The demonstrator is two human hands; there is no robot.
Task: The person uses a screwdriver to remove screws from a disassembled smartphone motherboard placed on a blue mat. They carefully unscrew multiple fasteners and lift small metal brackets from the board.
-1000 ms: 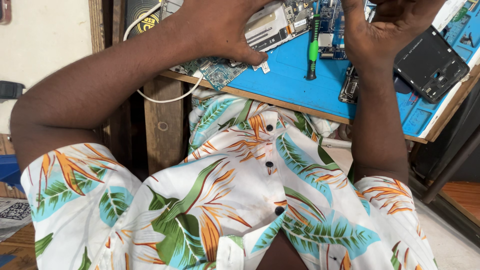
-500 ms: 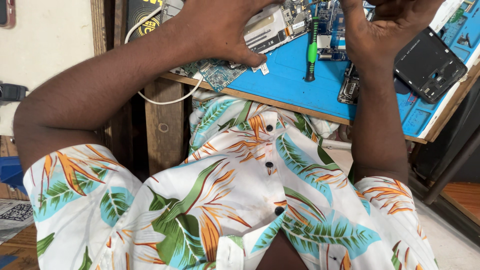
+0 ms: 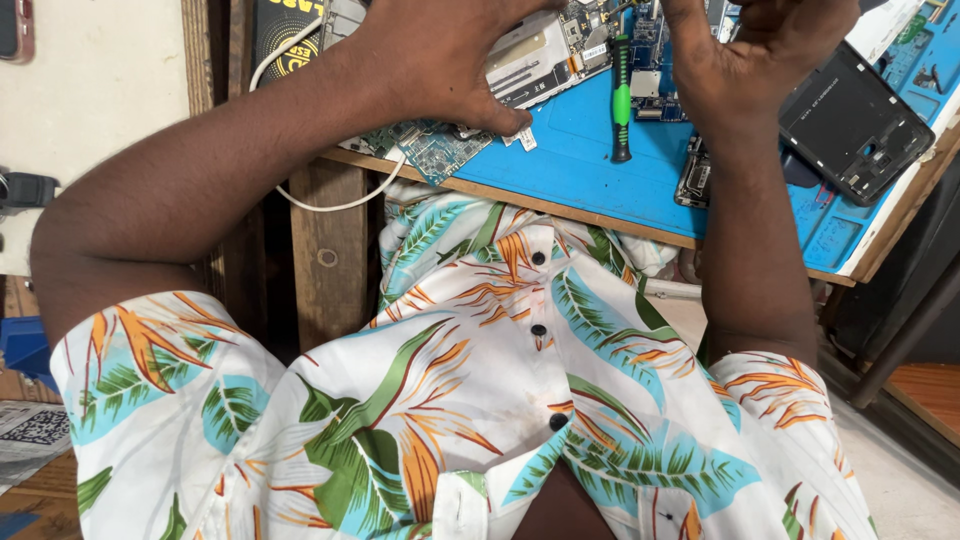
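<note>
Left hand (image 3: 440,60) stays pressed on the opened phone (image 3: 545,55); nothing shifted.

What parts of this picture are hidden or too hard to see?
All in the head view:
- Left hand covers much of the opened device under it; whether it grips or only presses is unclear.
- Right hand: fingertips cut off by the top edge, so anything they hold is unseen.
- Circuit board: partly under the left hand.
- Parts on the blue mat near the top edge: too small to name.
- Black back cover: partly behind the right hand.
</note>
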